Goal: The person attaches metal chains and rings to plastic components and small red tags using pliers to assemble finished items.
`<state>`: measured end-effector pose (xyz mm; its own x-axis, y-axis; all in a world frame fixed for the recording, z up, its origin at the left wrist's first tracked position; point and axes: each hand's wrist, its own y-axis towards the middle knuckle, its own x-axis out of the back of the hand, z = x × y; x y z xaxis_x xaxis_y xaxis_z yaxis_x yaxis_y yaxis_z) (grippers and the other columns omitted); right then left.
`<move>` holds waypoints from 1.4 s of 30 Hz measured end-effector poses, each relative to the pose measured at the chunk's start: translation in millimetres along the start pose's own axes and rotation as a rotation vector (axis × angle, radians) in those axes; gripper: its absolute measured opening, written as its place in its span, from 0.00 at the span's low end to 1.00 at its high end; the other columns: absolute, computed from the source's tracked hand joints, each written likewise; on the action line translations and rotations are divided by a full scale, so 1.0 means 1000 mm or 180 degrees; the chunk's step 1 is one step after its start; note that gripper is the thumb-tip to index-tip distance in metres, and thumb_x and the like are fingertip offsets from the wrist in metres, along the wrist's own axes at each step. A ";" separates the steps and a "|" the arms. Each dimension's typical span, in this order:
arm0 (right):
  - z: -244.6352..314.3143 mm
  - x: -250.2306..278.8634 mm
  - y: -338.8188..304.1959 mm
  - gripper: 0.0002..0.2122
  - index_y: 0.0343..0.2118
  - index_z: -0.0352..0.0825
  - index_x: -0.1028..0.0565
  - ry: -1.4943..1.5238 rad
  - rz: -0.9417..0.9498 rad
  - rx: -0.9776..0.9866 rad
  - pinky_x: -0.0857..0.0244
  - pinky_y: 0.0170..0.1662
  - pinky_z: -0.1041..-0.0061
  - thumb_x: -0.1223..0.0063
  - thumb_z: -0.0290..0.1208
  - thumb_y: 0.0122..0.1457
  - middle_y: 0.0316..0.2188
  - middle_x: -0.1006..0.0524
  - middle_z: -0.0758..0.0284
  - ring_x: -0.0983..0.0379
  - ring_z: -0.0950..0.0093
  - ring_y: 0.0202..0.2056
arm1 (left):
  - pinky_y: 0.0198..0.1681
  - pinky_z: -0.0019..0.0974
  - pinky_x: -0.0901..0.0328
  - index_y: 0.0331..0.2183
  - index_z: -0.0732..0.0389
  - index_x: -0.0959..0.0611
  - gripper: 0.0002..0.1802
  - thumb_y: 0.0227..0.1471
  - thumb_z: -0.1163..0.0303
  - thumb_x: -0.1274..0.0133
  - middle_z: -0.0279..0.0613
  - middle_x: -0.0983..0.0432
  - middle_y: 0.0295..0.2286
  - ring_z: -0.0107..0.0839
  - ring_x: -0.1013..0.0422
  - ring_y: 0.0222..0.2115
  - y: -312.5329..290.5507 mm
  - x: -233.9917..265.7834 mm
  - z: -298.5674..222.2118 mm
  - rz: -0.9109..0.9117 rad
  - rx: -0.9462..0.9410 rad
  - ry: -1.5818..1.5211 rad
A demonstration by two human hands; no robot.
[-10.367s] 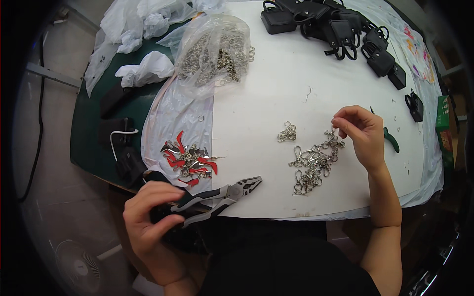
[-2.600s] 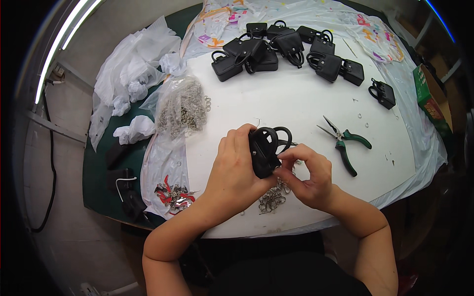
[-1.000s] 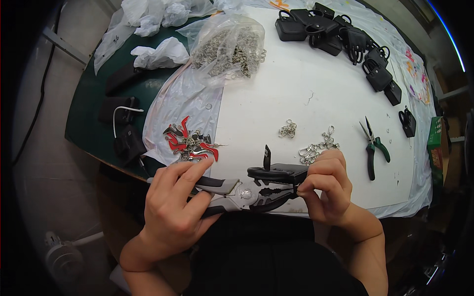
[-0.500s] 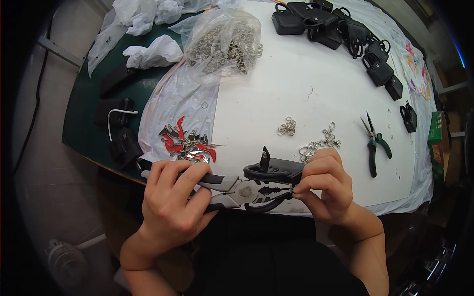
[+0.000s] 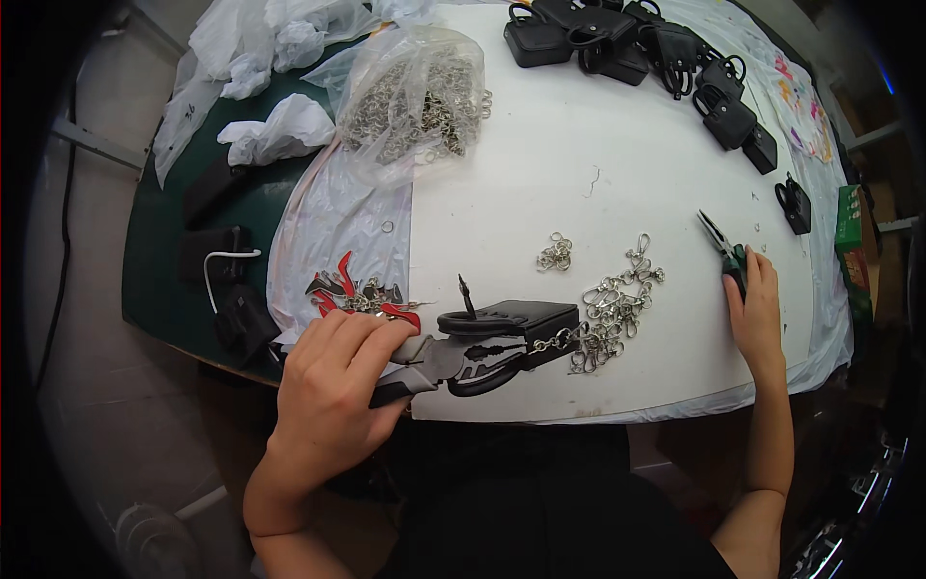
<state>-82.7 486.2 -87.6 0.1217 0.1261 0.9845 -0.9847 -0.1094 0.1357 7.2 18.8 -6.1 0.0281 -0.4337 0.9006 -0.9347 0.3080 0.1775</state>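
Note:
My left hand (image 5: 338, 386) is wrapped round the grey and black handles of a pair of combination pliers (image 5: 444, 361). The pliers' jaws lie between the two strap handles of a small black box-shaped bag (image 5: 540, 315), which sits near the table's front edge. A short silver chain (image 5: 550, 344) runs from the bag's side towards a heap of silver swivel clasps (image 5: 617, 314). Whether the jaws pinch anything is hard to make out. Off to the right, my right hand (image 5: 760, 314) has its fingers closed round the dark green handles of needle-nose pliers (image 5: 717, 234), which point away.
Red and black shoe-shaped charms (image 5: 352, 289) lie beside my left hand. A small pile of rings (image 5: 555, 253) sits mid-table. Farther off are a clear bag of metal fittings (image 5: 410, 101) and several black mini bags (image 5: 612, 43). Black devices (image 5: 214, 255) line the left edge.
My right hand has left the bag's side and moved right to grasp the needle-nose pliers. The bag and combination pliers have shifted slightly left, uncovering the chain and more clasps.

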 end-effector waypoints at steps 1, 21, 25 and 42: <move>0.005 0.006 0.004 0.26 0.55 0.24 0.34 0.0405 0.0202 -0.0189 0.40 0.55 0.67 0.42 0.36 0.59 0.51 0.32 0.53 0.34 0.56 0.51 | 0.35 0.41 0.35 0.36 0.61 0.22 0.26 0.26 0.76 0.35 0.41 0.26 0.30 0.43 0.29 0.30 0.000 0.001 0.001 0.0023 0.0001 -0.0011; 0.160 0.099 0.004 0.30 0.45 0.24 0.29 0.0885 0.0411 0.2624 0.35 0.33 0.65 0.32 0.42 0.43 0.37 0.27 0.56 0.30 0.60 0.32 | 0.32 0.41 0.34 0.33 0.63 0.19 0.25 0.25 0.72 0.33 0.42 0.23 0.29 0.42 0.26 0.29 -0.010 0.005 0.008 -0.0133 0.0000 -0.0114; 0.161 0.102 0.001 0.31 0.45 0.23 0.29 0.1155 0.0774 0.2442 0.34 0.31 0.67 0.30 0.39 0.42 0.36 0.27 0.56 0.30 0.62 0.29 | 0.32 0.41 0.34 0.34 0.64 0.19 0.28 0.19 0.74 0.35 0.42 0.24 0.29 0.42 0.27 0.29 -0.011 0.005 0.008 -0.0310 -0.0202 0.0132; 0.138 0.106 0.010 0.29 0.43 0.23 0.28 0.0892 0.0502 0.2505 0.35 0.32 0.65 0.31 0.38 0.40 0.34 0.26 0.56 0.30 0.61 0.30 | 0.35 0.41 0.33 0.35 0.64 0.20 0.30 0.26 0.64 0.25 0.43 0.27 0.34 0.42 0.29 0.33 -0.034 -0.016 -0.005 -0.0155 0.0541 -0.0194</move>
<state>-62.3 362.3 33.1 -0.1473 0.2801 0.9486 -0.6012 -0.7869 0.1390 40.5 19.3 -24.4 0.0582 -0.4969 0.8659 -0.9793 0.1400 0.1461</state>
